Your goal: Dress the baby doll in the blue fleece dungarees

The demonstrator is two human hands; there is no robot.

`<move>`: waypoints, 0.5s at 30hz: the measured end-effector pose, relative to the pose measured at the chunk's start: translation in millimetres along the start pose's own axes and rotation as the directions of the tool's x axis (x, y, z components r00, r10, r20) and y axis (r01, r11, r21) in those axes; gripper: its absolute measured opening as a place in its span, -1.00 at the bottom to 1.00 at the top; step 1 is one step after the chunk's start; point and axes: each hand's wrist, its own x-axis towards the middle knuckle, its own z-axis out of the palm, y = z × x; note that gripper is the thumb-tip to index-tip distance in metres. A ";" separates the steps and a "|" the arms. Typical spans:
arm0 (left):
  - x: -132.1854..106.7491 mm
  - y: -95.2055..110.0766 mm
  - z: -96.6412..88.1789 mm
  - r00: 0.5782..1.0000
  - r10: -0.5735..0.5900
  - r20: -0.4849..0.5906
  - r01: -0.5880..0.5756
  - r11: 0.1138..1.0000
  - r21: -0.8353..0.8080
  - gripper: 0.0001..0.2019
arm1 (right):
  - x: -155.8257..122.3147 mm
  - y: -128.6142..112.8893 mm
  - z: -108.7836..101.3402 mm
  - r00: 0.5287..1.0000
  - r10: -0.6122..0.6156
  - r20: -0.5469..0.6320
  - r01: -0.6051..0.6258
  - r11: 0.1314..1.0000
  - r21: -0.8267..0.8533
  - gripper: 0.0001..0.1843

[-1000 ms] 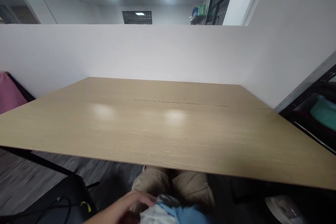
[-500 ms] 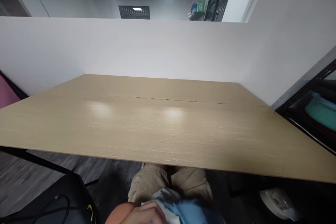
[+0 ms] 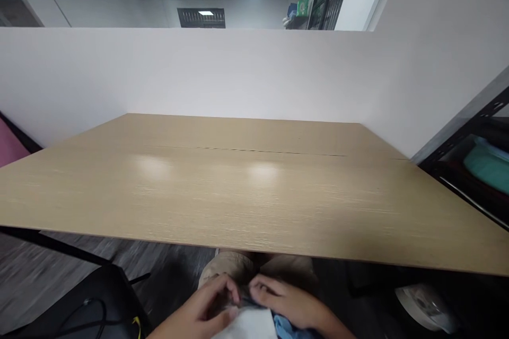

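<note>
A bundle of white and blue cloth [image 3: 250,323] lies over my lap, below the table's front edge. My left hand [image 3: 210,307] is at its left side, fingers curled and thumb against the white part. From the right, my right hand [image 3: 286,301] bends its fingers over the cloth's upper edge, close to the left fingertips. A darker fold shows between the two hands. The exact kind of cloth item cannot be made out, and its lower part is cut off by the frame.
A wide wooden table [image 3: 238,196] stretches in front of me, against a white wall [image 3: 246,74]. On the right stands a dark rack [image 3: 477,180] with a green item. A black chair [image 3: 95,296] with a cable is at lower left. A white round object [image 3: 421,307] sits under the table.
My right hand has come into view on the cloth. My left hand has risen, and the cloth has shifted, showing more white and less blue between the hands.
</note>
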 end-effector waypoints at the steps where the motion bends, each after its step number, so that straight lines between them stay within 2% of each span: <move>1: 5.5 -3.2 2.3 0.996 -0.067 -0.065 0.075 0.988 0.133 -0.53 | 14.4 -2.2 2.3 0.999 -0.006 0.036 0.007 0.999 -0.040 -0.58; 3: 14.0 -8.1 7.3 0.976 -0.176 -0.124 0.207 0.925 0.317 -0.50 | 41.2 -0.4 8.5 0.998 0.001 0.064 0.006 0.994 -0.110 -0.70; 4: 16.9 -9.6 9.7 0.967 -0.220 -0.131 0.253 0.900 0.355 -0.47 | 53.0 3.0 11.8 0.998 0.021 0.062 -0.014 0.992 -0.122 -0.73; 6: 19.9 -10.9 13.5 0.952 -0.277 -0.132 0.307 0.883 0.355 -0.44 | 71.7 12.4 17.6 0.994 0.077 0.078 -0.068 0.991 -0.115 -0.71; 8: 20.3 -11.7 16.6 0.950 -0.281 -0.139 0.311 0.895 0.318 -0.49 | 82.9 22.8 21.2 0.993 0.099 0.064 -0.092 0.990 -0.106 -0.78; 10: 19.8 -14.8 20.1 0.946 -0.286 -0.149 0.318 0.908 0.273 -0.56 | 87.3 33.0 22.1 0.996 0.090 -0.024 -0.092 0.988 -0.125 -0.87; 12: 19.6 -21.5 24.1 0.947 -0.289 -0.143 0.318 0.909 0.270 -0.57 | 86.4 44.1 19.3 0.986 0.093 -0.141 -0.114 0.982 -0.150 -0.82; 15: 19.1 -34.3 27.0 0.959 -0.281 -0.037 0.278 0.910 0.308 -0.67 | 75.3 64.4 6.3 0.960 0.141 -0.243 -0.182 0.971 -0.156 -0.83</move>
